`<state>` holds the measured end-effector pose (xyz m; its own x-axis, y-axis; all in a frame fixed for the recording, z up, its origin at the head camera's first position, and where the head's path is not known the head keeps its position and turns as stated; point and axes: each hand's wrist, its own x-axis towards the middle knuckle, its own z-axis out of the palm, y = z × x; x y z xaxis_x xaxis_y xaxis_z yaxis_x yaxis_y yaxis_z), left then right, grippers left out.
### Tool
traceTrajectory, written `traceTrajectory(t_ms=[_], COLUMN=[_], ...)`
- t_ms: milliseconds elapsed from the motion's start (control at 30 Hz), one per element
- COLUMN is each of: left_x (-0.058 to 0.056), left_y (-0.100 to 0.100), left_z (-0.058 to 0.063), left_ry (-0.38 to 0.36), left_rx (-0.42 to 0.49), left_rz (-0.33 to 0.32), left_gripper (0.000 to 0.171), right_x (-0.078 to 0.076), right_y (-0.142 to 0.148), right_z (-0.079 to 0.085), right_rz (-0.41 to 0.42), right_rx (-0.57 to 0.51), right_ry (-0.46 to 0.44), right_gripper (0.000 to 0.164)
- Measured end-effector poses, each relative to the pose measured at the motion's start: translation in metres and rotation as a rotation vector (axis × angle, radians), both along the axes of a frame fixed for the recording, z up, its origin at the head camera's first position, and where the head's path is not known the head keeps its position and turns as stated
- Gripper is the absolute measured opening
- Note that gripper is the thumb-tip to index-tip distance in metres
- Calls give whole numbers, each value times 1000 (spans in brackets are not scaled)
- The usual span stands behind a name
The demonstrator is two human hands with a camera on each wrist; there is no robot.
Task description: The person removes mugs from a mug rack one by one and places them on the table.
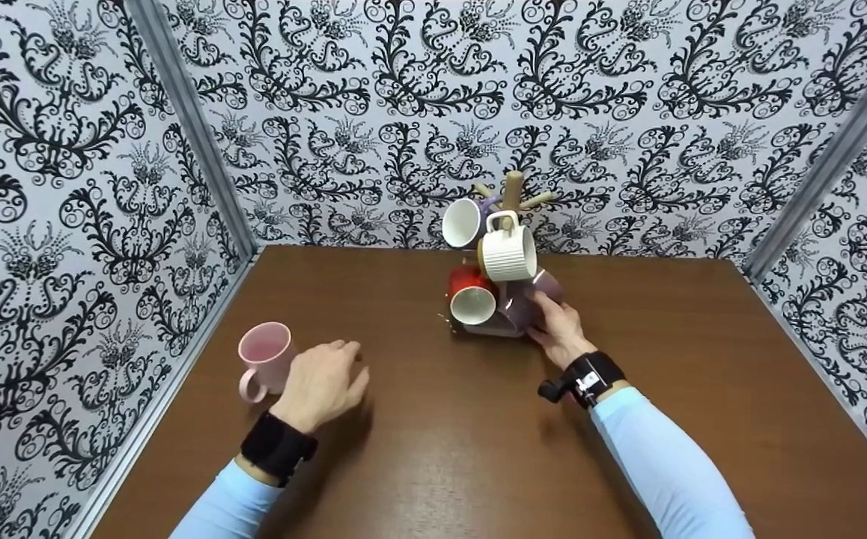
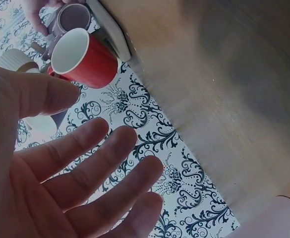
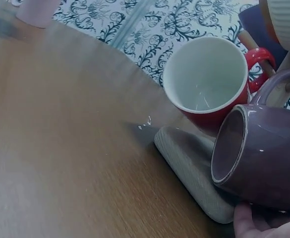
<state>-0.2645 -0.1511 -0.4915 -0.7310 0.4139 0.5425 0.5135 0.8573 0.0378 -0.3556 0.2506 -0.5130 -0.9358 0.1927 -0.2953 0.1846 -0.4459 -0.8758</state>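
Note:
A wooden mug tree [image 1: 513, 189] stands near the back wall, hung with several mugs. My right hand [image 1: 562, 329] holds a purple mug [image 3: 263, 153] low on the tree, fingers against its side and underside. The purple mug's handle loops over a peg in the right wrist view. Beside it hangs a red mug [image 1: 471, 293] with a white inside; above is a ribbed white mug [image 1: 508, 254]. My left hand [image 1: 323, 383] hovers over the table with loosely bent fingers and nothing in it, just right of a pink mug [image 1: 267, 359] standing upright.
Another mug with a white inside [image 1: 462, 223] hangs at the tree's upper left. The tree's flat base [image 3: 194, 173] rests on the brown table [image 1: 433, 449]. Patterned walls [image 1: 373, 112] close off the back and sides.

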Motion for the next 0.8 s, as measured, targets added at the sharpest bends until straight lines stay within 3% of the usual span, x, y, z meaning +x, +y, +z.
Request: traceTrajectory(t_ms=[200,433,800], left_x=[1,2,1], left_y=[3,7,19], left_z=[-2,-4,-2], left_ry=[5,32,24], left_rx=[-9,-26,-35], left_rz=[-1,-21,-48], left_gripper=[19,19,21], right_x=[-2,-3,-2], right_y=[0,-5,0], right_z=[-3,-1,-2], right_rz=[-6,-13,-2], right_rx=[-82,-125,-188], right_ry=[21,-4,-4], right_gripper=[59,60,35])
